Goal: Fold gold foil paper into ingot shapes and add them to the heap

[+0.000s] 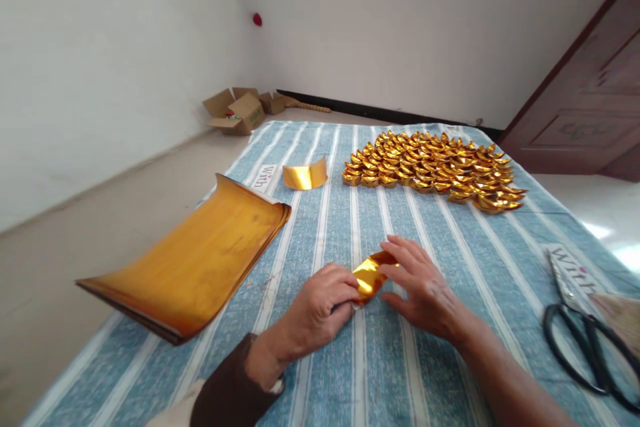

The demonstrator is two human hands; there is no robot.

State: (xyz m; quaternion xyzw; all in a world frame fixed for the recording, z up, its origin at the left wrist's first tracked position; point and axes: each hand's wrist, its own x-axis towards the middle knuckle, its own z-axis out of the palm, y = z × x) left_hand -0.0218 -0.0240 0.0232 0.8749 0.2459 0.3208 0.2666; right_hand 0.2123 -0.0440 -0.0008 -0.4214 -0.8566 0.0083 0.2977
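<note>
A small piece of shiny gold foil paper (368, 278) lies on the striped cloth between my two hands. My left hand (325, 300) pinches its left end, thumb and fingers closed together. At the other end, my right hand (415, 287) rests its fingertips on the paper, fingers spread apart. Farther up the table sits a single curved gold paper strip (305, 175). Rows of folded gold paper ingots (425, 163) stand packed together at the back right. To the left, a stack of large gold paper sheets (195, 260) curls up at its edges.
Black-handled scissors (583, 333) lie at the right edge, near a brownish item (620, 317) partly out of view. The blue striped tablecloth (300, 233) covers the table. Cardboard boxes (240, 112) stand on the floor beyond, and a reddish wooden door (585, 93) is at the right.
</note>
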